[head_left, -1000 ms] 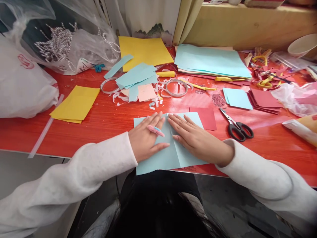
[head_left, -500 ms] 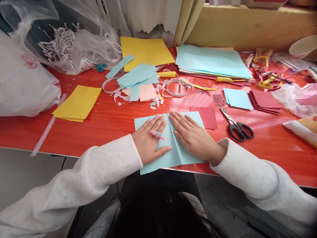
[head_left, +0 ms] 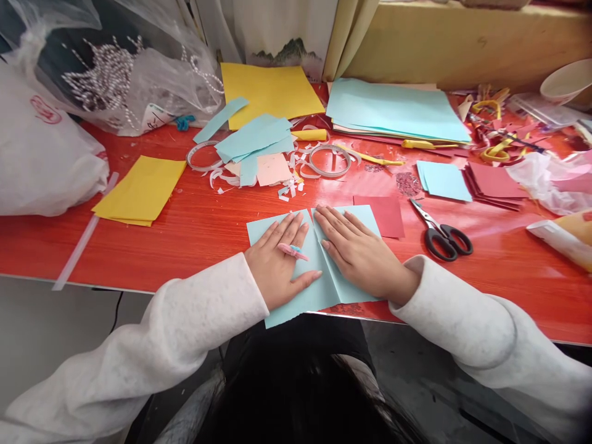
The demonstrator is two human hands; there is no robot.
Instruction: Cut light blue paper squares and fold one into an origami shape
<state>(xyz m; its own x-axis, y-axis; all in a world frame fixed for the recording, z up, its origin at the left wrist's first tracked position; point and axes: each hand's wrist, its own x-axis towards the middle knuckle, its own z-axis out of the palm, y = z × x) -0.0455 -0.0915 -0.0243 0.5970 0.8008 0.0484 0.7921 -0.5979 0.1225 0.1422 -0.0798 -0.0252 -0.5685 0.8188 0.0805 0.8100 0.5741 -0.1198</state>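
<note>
A light blue sheet of paper (head_left: 319,295) lies at the table's front edge, creased down the middle. At the top of the crease the sheet is split, and the red table shows through a narrow gap. My left hand (head_left: 280,262) rests flat on the left half, fingers extended and thumb pointing toward the crease. A pink and blue ring-like piece (head_left: 292,251) sits on one of its fingers. On the right half lies my right hand (head_left: 365,254), palm down, its fingertips beside the split. A dark red paper square (head_left: 389,217) is partly under the sheet's upper right corner.
Black-handled scissors (head_left: 441,233) lie to the right, near small blue squares (head_left: 448,181) and dark red squares (head_left: 499,182). Yellow sheets (head_left: 141,190) are at left. Behind are tape rings (head_left: 330,161), paper scraps (head_left: 272,169), a blue paper stack (head_left: 398,111) and plastic bags (head_left: 50,148).
The split at the top of the crease has widened as the two halves spread slightly apart. Both hands stay flat in nearly the same places. The view has shifted a little.
</note>
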